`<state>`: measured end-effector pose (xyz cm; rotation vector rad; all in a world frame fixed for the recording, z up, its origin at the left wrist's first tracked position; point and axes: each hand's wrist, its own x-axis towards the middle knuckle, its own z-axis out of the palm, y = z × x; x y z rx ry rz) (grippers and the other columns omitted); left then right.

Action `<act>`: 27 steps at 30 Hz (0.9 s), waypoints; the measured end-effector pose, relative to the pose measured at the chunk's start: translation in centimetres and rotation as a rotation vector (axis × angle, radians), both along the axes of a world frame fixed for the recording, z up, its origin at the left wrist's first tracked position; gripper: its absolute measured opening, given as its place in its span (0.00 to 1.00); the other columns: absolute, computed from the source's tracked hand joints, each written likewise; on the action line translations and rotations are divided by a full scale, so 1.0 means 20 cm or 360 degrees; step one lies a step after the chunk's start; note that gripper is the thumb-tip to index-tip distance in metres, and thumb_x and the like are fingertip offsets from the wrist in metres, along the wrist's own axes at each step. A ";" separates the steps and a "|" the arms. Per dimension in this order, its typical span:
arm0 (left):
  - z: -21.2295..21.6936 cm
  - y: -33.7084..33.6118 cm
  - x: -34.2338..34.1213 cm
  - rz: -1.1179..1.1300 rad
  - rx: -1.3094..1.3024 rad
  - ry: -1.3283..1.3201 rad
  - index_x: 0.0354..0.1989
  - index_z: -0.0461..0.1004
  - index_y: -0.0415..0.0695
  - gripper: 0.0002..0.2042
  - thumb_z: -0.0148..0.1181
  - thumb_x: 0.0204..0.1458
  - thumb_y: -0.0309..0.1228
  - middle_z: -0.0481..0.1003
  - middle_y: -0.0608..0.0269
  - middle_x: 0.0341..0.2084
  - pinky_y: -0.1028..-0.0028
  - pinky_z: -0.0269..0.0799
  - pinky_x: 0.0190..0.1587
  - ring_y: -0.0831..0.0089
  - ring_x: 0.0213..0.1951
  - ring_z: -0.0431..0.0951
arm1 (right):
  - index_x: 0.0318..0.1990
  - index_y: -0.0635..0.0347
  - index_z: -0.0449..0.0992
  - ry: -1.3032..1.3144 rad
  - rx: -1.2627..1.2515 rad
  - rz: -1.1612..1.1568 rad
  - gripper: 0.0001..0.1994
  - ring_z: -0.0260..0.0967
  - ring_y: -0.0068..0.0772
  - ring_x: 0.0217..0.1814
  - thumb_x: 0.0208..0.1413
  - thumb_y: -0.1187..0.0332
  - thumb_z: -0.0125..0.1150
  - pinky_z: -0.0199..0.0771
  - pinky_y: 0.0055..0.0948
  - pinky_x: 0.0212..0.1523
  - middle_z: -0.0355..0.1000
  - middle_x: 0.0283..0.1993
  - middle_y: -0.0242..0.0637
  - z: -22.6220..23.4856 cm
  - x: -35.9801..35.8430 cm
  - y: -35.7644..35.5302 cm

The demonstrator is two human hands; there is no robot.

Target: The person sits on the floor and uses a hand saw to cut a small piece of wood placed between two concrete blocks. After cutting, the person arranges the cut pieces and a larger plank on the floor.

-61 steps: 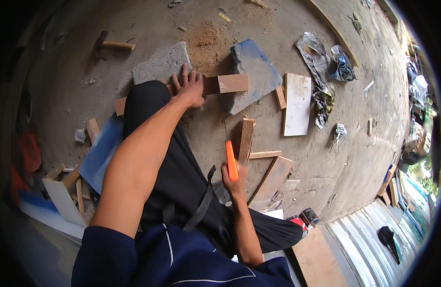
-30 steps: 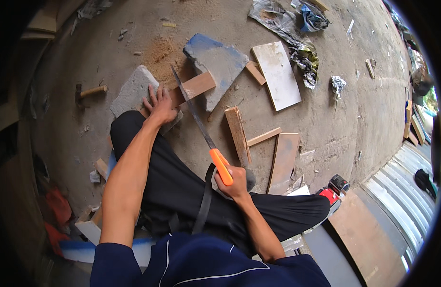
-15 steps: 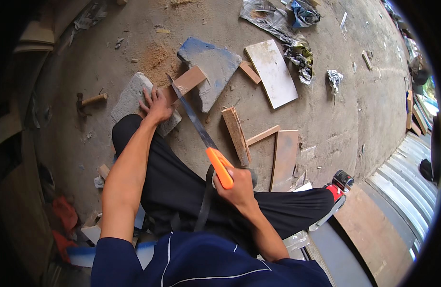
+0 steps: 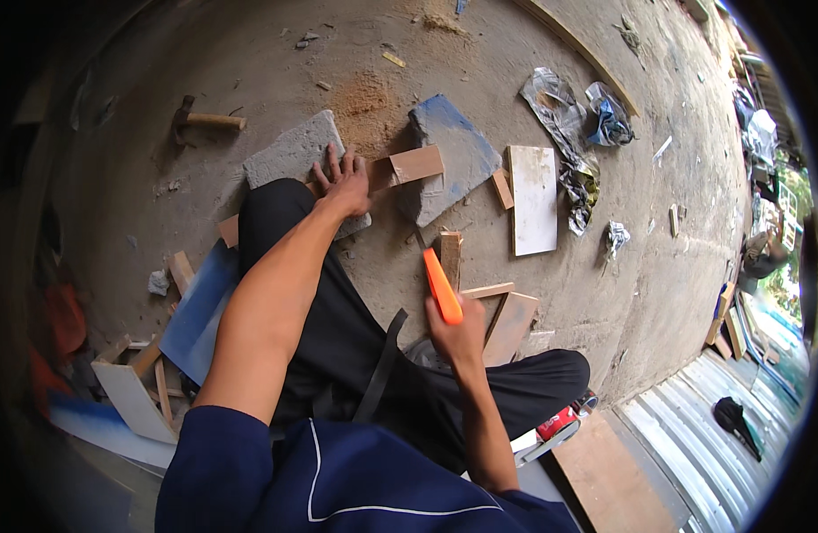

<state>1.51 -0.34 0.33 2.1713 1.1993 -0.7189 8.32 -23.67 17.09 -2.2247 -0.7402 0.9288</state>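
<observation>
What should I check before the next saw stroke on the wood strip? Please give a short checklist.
1. Left hand presses the wood strip down: ok.
2. Strip lies across the two stone blocks: ok.
3. Right hand has a closed grip on the orange saw handle: ok.
4. Blade sits in the cut: cannot tell, it is barely visible.
5. Left fingers clear of the blade: cannot tell.

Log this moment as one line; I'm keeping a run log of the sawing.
left hand: pressing wooden strip onto stone blocks | right hand: gripping orange-handled handsaw, blade barely visible | hammer: lying apart on concrete floor
</observation>
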 end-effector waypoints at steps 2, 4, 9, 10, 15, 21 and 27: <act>-0.05 -0.01 0.00 -0.0002 0.0008 -0.0061 0.62 0.46 0.33 0.41 0.59 0.37 0.28 0.31 0.50 0.69 0.32 0.18 0.60 0.40 0.68 0.18 | 0.24 0.66 0.71 0.0001 -0.0097 0.0049 0.09 0.68 0.44 0.19 0.47 0.69 0.59 0.65 0.38 0.24 0.64 0.17 0.49 -0.09 0.05 0.18; -0.08 -0.04 0.01 0.0019 0.0012 -0.0111 0.62 0.49 0.34 0.40 0.60 0.37 0.29 0.31 0.50 0.69 0.32 0.18 0.60 0.40 0.68 0.18 | 0.24 0.67 0.71 -0.0064 -0.0116 0.0049 0.10 0.66 0.43 0.18 0.47 0.68 0.60 0.64 0.37 0.24 0.64 0.17 0.49 -0.08 0.07 0.16; -0.03 -0.03 -0.05 0.0061 0.0021 -0.0115 0.63 0.49 0.34 0.41 0.61 0.37 0.29 0.33 0.50 0.69 0.32 0.19 0.60 0.41 0.68 0.20 | 0.24 0.68 0.70 0.0083 -0.0136 -0.0034 0.10 0.66 0.48 0.19 0.47 0.68 0.60 0.64 0.38 0.23 0.65 0.18 0.52 0.20 -0.04 -0.17; -0.03 -0.01 -0.04 0.0047 0.0068 -0.0156 0.63 0.49 0.34 0.42 0.61 0.37 0.29 0.33 0.50 0.69 0.32 0.20 0.60 0.41 0.68 0.20 | 0.24 0.68 0.70 0.0041 -0.0130 0.0002 0.11 0.66 0.49 0.19 0.47 0.68 0.60 0.64 0.38 0.23 0.65 0.18 0.52 0.19 -0.02 -0.16; -0.02 0.00 -0.01 0.0047 0.0021 -0.0144 0.63 0.49 0.34 0.40 0.60 0.37 0.26 0.34 0.49 0.69 0.32 0.20 0.61 0.41 0.68 0.20 | 0.23 0.69 0.69 -0.0016 -0.0156 0.0068 0.12 0.64 0.52 0.19 0.48 0.68 0.59 0.63 0.39 0.24 0.65 0.19 0.53 -0.06 0.06 0.19; -0.01 0.03 -0.01 0.0080 0.0048 -0.0142 0.64 0.49 0.36 0.41 0.60 0.38 0.27 0.34 0.49 0.69 0.33 0.19 0.61 0.42 0.68 0.20 | 0.31 0.66 0.75 0.0023 -0.0135 0.0092 0.07 0.67 0.37 0.19 0.46 0.71 0.61 0.67 0.30 0.26 0.68 0.19 0.46 0.20 -0.03 -0.19; -0.04 -0.05 -0.01 0.0016 0.0081 -0.0100 0.64 0.51 0.38 0.41 0.62 0.37 0.30 0.36 0.50 0.69 0.33 0.19 0.61 0.41 0.68 0.22 | 0.23 0.69 0.69 -0.0041 -0.0140 0.0049 0.10 0.61 0.39 0.16 0.47 0.69 0.59 0.62 0.35 0.23 0.63 0.17 0.49 -0.05 0.03 -0.02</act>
